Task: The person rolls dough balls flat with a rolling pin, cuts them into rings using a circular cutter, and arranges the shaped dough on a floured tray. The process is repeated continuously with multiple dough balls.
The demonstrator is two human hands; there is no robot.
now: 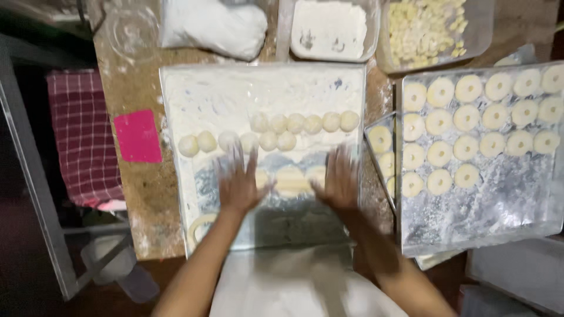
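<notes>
Both hands lie flat, fingers spread, gripping nothing. The left hand (238, 183) and right hand (339, 181) press palm-down on the floured tray (176, 105), with a pale dough piece (291, 179) on the tray between them; motion blur hides whether the fingertips touch it.

Beyond the fingers, toward the far side of the floured tray, a row of dough balls (269, 134) runs across the tray's middle. Past that row the tray surface is bare flour up to its far rim. The near strip of the tray, by the wrists, shows bare metal, with a dough ring (200, 226) near its left corner.

Left of the floured tray, a pink scraper (137, 136) lies on the table (126, 188), near the table's left edge.

Right of the floured tray, just beside it, a second metal tray (499, 205) holds rows of ring-shaped dough pieces (470, 123); its near half is open.

Beyond the floured tray's far rim stand a white bag (214, 26), a flour tub (329, 29), and a tub of pale yellow pieces (426, 29).
</notes>
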